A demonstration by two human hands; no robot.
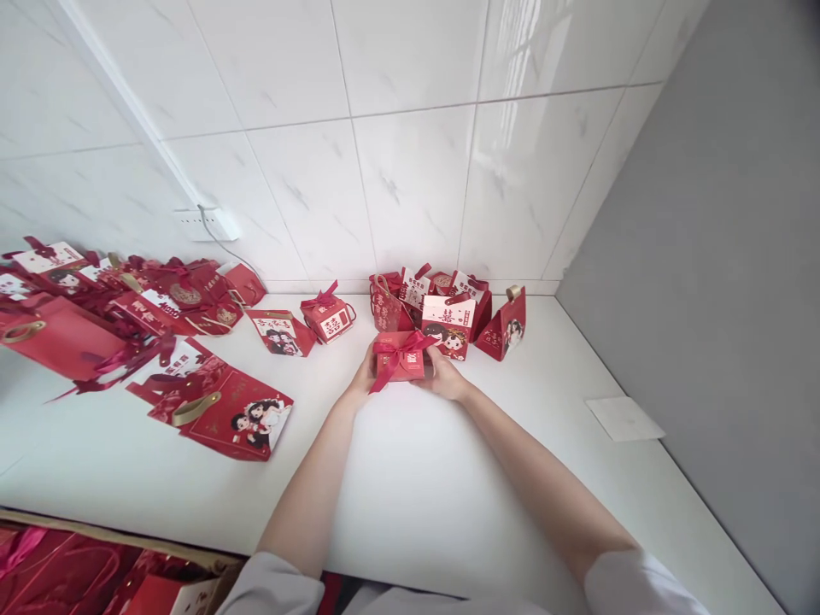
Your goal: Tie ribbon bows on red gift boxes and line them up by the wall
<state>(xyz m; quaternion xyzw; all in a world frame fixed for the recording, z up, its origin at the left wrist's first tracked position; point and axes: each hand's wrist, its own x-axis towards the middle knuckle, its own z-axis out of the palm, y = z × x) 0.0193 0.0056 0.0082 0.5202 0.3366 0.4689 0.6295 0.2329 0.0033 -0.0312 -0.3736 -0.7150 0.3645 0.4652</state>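
Between my two hands sits a red gift box (402, 366) tied with a dark red ribbon bow. My left hand (364, 369) grips its left side, and my right hand (443, 374) grips its right side. Just behind it stands a red and white gift box (447, 325) with two cartoon faces. Several more red gift boxes cluster behind that, one a red box (388, 306) with a rope handle. At the right of this group is a triangular red box (506, 325) with a gold loop. My fingertips are partly hidden by the held box.
On the white table (410, 487), a ribboned red box (327, 316) and a slanted red box (280, 331) stand left of centre. Flat red boxes (237, 418) and a heap of red boxes (185, 290) lie farther left. A grey panel (723, 282) borders the right.
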